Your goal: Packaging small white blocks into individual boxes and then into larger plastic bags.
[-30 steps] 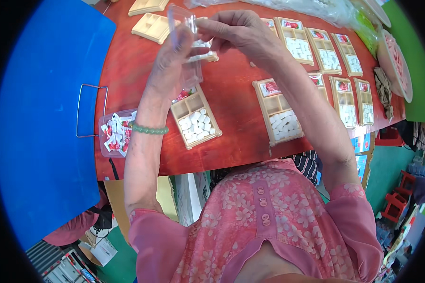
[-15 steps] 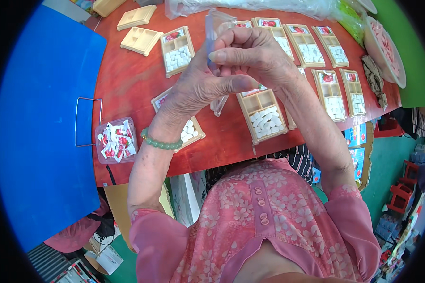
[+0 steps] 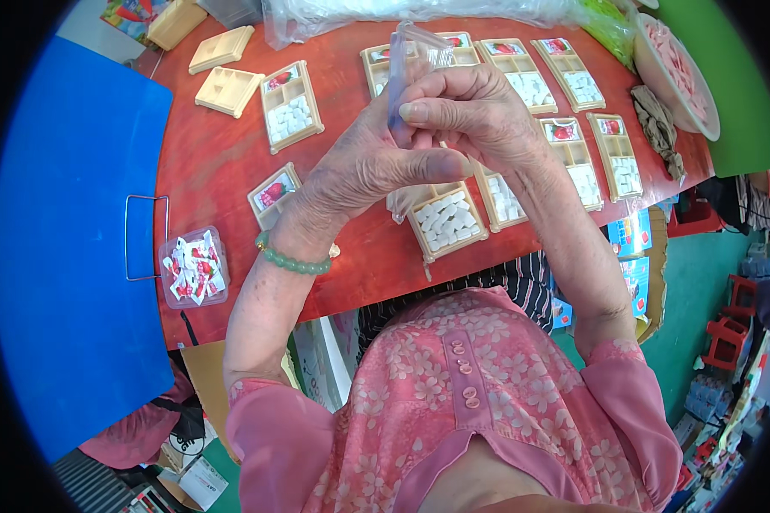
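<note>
A red tabletop (image 3: 214, 154) is running across the view beside a blue panel (image 3: 68, 256), and it is carrying rows of cream compartment trays (image 3: 293, 106) that are holding white candies and small red-printed packets, some of them sitting right at the near edge. Above them both hands are meeting in the air: the left hand (image 3: 364, 167) is closing its thumb and fingers on the lower part of a clear plastic sleeve (image 3: 409, 53), while the right hand (image 3: 479, 111) is pinching the same sleeve from the other side, fingers curled together around it. The sleeve is standing upright between the hands, well above the table and over the filled tray (image 3: 447, 221) nearest the person. As I judge it, the thin film is offering little to grip, so it could be slipping out of the pinch or crumpling if the fingers squeeze harder. That tray is overhanging the table edge slightly, so a lowering forearm could be knocking it off and scattering its candies. To the left, a clear tub of wrapped packets (image 3: 194, 267) is sitting near the edge too, where an elbow could be catching it. A green bead bracelet (image 3: 293, 261) on the left wrist could be snagging the film.
</note>
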The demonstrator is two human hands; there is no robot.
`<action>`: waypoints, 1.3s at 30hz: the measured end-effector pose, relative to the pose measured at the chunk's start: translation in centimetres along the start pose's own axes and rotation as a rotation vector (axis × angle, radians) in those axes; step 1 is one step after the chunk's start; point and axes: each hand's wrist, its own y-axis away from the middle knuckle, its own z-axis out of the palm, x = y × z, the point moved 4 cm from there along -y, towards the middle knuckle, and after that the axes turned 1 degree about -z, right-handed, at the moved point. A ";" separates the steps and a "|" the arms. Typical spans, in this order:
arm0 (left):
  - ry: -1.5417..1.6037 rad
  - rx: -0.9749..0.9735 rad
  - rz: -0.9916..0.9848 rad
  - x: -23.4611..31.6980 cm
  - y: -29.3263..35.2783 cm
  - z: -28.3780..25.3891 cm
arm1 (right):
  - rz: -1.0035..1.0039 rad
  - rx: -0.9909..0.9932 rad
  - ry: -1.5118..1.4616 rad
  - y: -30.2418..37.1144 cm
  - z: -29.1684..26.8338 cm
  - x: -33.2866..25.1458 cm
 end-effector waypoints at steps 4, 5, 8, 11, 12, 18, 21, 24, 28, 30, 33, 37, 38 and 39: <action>0.046 -0.006 -0.005 -0.4 -0.3 0.2 | -0.048 0.007 0.004 0.3 -0.1 -0.2; 0.106 0.001 0.018 -0.4 -0.4 0.3 | -0.046 0.006 0.002 0.4 -0.2 -0.1; 0.189 -0.006 0.027 -0.3 -0.4 0.5 | -0.053 -0.005 -0.008 0.4 -0.4 0.1; 0.213 -0.026 0.014 -0.4 -0.5 0.5 | -0.067 -0.029 0.002 0.5 -0.3 -0.2; 0.214 -0.022 0.014 -0.3 -0.4 0.7 | -0.061 -0.023 0.016 0.5 -0.3 -0.3; 0.271 -0.026 -0.019 -0.1 -0.7 0.7 | -0.054 -0.005 0.072 0.5 -0.7 -0.3; 0.242 -0.005 -0.015 -0.3 -0.9 0.4 | -0.080 0.005 0.102 0.5 -0.8 -0.2; 0.248 -0.029 -0.029 -0.3 -1.0 0.5 | -0.082 -0.020 0.098 0.4 -1.3 -0.1; 0.253 -0.007 0.002 -0.8 -1.1 0.2 | -0.063 -0.055 0.095 0.5 -1.2 -0.3; 0.253 0.002 0.000 -0.8 -1.3 0.1 | -0.072 -0.054 0.105 0.5 -1.4 -0.1; 0.238 -0.072 -0.078 -0.9 -1.5 0.4 | -0.049 -0.054 0.116 0.6 -1.6 -0.1; 0.211 -0.018 -0.049 -1.1 -1.5 0.3 | -0.035 -0.070 0.081 0.8 -1.6 -0.2; 0.188 -0.037 -0.047 -1.0 -1.7 0.4 | -0.036 -0.067 0.082 0.9 -1.8 -0.1; 0.188 -0.040 -0.048 -1.0 -1.8 0.5 | -0.064 -0.067 0.079 1.0 -1.9 -0.1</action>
